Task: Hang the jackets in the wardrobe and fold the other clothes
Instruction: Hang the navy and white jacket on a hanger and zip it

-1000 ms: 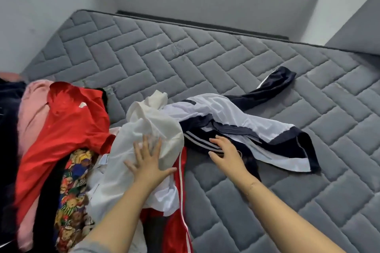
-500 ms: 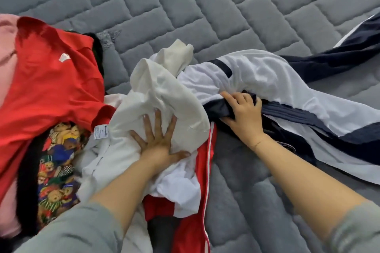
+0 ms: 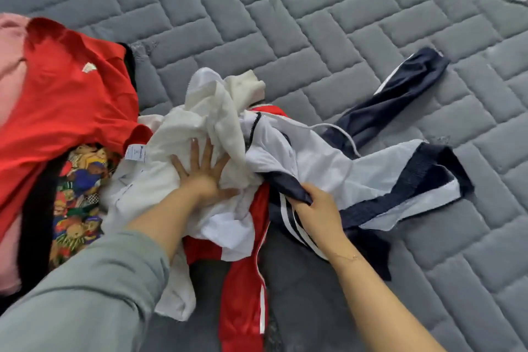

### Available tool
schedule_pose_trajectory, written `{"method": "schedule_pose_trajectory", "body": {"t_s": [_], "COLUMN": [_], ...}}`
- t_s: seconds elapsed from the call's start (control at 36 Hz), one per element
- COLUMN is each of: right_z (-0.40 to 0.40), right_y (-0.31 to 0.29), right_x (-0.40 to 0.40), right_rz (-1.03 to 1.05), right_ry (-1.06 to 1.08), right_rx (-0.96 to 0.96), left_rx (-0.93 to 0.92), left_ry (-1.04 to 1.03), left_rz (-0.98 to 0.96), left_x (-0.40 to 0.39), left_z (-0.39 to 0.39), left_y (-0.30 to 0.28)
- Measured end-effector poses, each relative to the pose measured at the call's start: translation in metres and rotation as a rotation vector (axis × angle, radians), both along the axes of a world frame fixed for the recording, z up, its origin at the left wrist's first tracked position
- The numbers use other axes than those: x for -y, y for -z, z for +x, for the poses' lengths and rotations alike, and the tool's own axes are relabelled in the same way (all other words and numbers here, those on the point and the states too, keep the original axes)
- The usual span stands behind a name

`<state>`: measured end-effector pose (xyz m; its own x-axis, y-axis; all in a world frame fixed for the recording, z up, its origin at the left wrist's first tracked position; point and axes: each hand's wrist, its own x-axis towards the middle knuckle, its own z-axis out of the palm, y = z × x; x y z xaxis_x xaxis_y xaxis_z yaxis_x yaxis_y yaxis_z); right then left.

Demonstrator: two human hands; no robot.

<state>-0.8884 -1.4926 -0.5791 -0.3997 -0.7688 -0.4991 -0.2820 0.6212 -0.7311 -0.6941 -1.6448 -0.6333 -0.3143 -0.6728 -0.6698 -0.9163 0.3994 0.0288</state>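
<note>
Pressing its flat left hand on the crumpled cream garment, the person gripped the adjacent white-and-navy striped jacket with the right hand.

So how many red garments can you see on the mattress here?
2. A red shirt lies spread at the left of the pile; a red white-striped garment lies under the white clothes near the bottom centre. More may be buried in the pile.

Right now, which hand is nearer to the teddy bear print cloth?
Left. The left hand presses flat on the white garment just right of the teddy bear print cloth. The right hand grips the navy and white jacket, farther right.
</note>
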Motion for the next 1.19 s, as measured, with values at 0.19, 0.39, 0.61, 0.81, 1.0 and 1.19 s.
{"method": "schedule_pose_trajectory", "body": {"t_s": [0.19, 0.39, 0.61, 0.81, 1.0, 1.19], "right_z": [0.008, 0.045, 0.101, 0.161, 0.220, 0.264], "right_y": [-0.099, -0.201, -0.303, -0.369, -0.391, -0.387], "right_x": [-0.055, -0.117, -0.165, -0.188, -0.172, -0.122], "right_rz": [-0.090, -0.240, -0.398, -0.380, -0.285, -0.234], "right_ry": [0.441, 0.556, 0.558, 0.335, -0.007, -0.108], "right_rx": [0.330, 0.469, 0.510, 0.589, 0.432, 0.419], "left_rx": [-0.298, -0.887, -1.275, -1.495, -1.594, -1.516], "left_ry": [-0.146, -0.898, -1.281, -1.131, -1.518, -1.797], "left_rz": [0.140, 0.423, 0.719, 0.997, 0.628, 0.144], "left_x": [-0.082, -0.214, -0.297, -0.314, -0.330, -0.314], "left_z": [0.031, 0.058, 0.077, 0.119, 0.151, 0.222], "left_y": [-0.089, -0.185, -0.301, -0.395, -0.419, -0.411]}}
